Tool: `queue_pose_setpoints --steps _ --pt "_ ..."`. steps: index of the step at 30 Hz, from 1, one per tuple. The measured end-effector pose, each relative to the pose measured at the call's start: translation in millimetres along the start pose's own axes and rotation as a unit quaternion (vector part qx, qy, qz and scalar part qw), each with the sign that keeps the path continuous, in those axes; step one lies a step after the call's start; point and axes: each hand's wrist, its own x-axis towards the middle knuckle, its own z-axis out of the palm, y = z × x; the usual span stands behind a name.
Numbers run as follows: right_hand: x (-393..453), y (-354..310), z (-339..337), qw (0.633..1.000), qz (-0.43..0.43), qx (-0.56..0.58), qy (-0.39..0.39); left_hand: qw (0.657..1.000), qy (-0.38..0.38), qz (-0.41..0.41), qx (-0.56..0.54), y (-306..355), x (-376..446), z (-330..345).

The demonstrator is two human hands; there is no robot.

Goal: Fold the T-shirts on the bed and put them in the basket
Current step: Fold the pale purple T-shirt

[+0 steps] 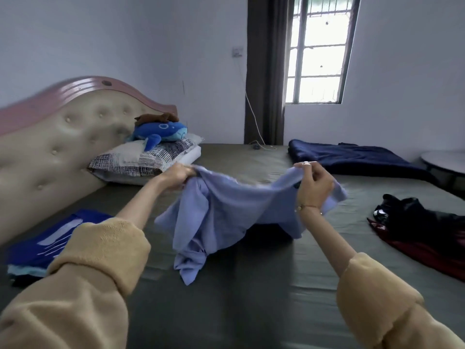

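A light blue T-shirt hangs above the middle of the bed, bunched and drooping, its lower folds touching the grey-green sheet. My left hand grips its upper left edge and my right hand pinches its upper right edge. A folded royal blue T-shirt with white print lies on a small stack at the left edge of the bed. A heap of black and red clothes lies at the right. No basket is in view.
Pillows with a blue plush whale lie by the padded headboard. A dark blue blanket lies at the far right of the bed. A round table edge shows at the right.
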Motion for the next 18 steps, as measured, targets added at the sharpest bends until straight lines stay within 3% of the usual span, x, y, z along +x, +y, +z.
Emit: queue_pose_setpoints --steps 1,3,5,8,11,13,16,18 --pt "3.5 3.2 -2.7 0.997 -0.004 -0.057 -0.049 0.992 -0.121 -0.039 0.004 -1.5 -1.2 0.9" --pt "10.9 16.3 -6.1 0.955 0.050 -0.211 -0.205 0.934 -0.311 -0.141 0.109 -9.8 -0.8 9.4" --pt "11.8 35.4 -8.5 0.847 0.152 -0.369 -0.351 0.846 -0.427 -0.233 0.217 -19.0 2.3 24.4" --pt "6.7 67.9 -11.0 0.700 0.280 -0.464 -0.465 0.762 -0.446 -0.294 0.366 -32.7 21.1 42.9" --pt "11.9 94.9 -8.2 0.612 0.402 -0.433 -0.525 0.720 -0.388 -0.303 0.489 -44.2 49.0 55.4" --pt "27.5 109.2 1.6 0.626 0.424 -0.413 -0.508 0.727 -0.293 -0.285 0.552 -47.8 68.2 60.3" --pt "76.3 115.9 34.0 0.775 0.378 -0.338 -0.377 0.785 -0.065 -0.221 0.575 -38.4 103.3 65.5" --pt "122.4 108.5 59.9 0.853 0.314 -0.269 -0.318 0.858 0.087 -0.168 0.477 -15.2 136.0 60.0"
